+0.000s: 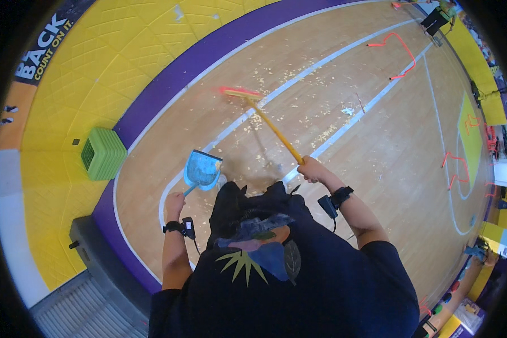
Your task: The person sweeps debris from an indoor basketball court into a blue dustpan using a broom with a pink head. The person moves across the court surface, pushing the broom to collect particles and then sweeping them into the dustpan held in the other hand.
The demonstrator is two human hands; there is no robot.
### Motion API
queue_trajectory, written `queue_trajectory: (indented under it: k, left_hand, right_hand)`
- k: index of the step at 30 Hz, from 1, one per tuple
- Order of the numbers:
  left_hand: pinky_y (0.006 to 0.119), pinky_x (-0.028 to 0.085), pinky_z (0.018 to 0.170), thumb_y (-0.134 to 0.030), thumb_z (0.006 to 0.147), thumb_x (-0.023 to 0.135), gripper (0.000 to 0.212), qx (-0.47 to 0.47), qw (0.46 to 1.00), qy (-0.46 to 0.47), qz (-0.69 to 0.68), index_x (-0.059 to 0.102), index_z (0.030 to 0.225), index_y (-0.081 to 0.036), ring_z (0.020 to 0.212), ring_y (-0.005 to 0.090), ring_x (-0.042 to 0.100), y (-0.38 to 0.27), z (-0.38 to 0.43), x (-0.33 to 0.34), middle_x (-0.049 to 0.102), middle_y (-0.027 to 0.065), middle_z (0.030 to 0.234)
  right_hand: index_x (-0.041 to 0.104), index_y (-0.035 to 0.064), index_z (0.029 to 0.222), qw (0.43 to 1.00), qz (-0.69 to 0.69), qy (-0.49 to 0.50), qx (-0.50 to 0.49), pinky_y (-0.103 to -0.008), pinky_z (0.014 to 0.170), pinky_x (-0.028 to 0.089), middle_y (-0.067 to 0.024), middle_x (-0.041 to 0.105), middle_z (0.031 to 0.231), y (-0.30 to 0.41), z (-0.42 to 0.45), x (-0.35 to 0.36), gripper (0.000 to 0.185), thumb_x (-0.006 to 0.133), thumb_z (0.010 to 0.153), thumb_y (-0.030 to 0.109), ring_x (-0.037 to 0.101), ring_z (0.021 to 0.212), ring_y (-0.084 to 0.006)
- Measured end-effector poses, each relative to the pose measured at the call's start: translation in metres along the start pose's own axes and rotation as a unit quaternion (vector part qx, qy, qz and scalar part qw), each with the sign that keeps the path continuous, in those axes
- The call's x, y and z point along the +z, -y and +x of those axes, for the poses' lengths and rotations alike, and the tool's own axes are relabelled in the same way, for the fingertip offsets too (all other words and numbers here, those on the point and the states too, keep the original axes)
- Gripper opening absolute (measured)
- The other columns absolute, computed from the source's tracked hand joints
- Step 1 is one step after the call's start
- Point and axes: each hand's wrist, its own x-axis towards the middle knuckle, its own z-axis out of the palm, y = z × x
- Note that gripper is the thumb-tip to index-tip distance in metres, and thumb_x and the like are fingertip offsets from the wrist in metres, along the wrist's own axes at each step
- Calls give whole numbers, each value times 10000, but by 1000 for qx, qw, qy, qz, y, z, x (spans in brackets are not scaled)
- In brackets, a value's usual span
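My right hand (315, 169) grips the yellow handle (279, 134) of a push broom. The broom's head (241, 93), with blurred pinkish-red bristles, is out ahead over the court floor. In my left hand (175, 205) is the handle of a blue dustpan (203, 169), its dark lip turned away from me. A few pale bits lie in the pan near its right side. Pale flakes (325, 133) are scattered over the wooden floor (388, 139) in front of me and around the broom. A crumpled whitish scrap (347, 110) lies farther right among them.
A stack of green plastic stools or crates (104, 154) stands by the yellow padded wall (122, 59). Behind it is a dark grey appliance-like unit (110, 262). Red bent-tube frames (405, 50) stand on the court. Another person (438, 19) with a broom is at the far right.
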Motion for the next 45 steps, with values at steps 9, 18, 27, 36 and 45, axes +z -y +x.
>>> queue_trajectory:
  k: [9, 18, 27, 36, 45]
  left_hand:
    - [302, 416, 470, -159, 661, 461, 192, 20, 997, 57, 57, 574, 615, -10, 481, 205, 553, 28, 104, -47, 528, 120, 500]
    - [406, 422, 566, -197, 643, 446, 228, 65, 987, 122, 77, 601, 626, -29, 588, 318, 548, 82, 176, -114, 556, 161, 592]
    - [339, 406, 464, -132, 627, 519, 127, 26, 989, 124, 79, 567, 605, -17, 484, 233, 531, 86, 265, -147, 529, 132, 547]
    - [377, 437, 556, -103, 625, 537, 81, 32, 984, 144, 103, 565, 608, -29, 596, 298, 546, 14, 356, -172, 563, 156, 640]
    - [401, 438, 610, -204, 676, 471, 260, 69, 983, 101, 138, 603, 717, 16, 648, 329, 569, -27, 480, -191, 573, 201, 656]
  right_hand:
    - [486, -66, 623, 996, 17, 27, 86, -278, 282, 332, -98, 482, 472, 53, 39, 133, 202, 484, 699, 121, 462, 342, -173]
    - [455, 27, 999, 779, 557, 233, 169, -108, 283, 225, 57, 368, 571, 136, 34, 152, 195, 445, 816, 95, 320, 396, 3]
    - [472, -19, 809, 983, 149, -97, 47, -214, 284, 285, -10, 424, 530, 204, 82, 119, 158, 506, 728, 113, 375, 345, -90]
    - [475, -30, 646, 971, 184, -84, 127, -277, 285, 301, -84, 452, 463, 236, 192, 162, 140, 476, 690, 103, 424, 321, -167]
    - [499, 15, 917, 853, 503, 104, 94, -122, 304, 228, 54, 408, 585, 307, 177, 110, 166, 496, 793, 125, 317, 392, -1]
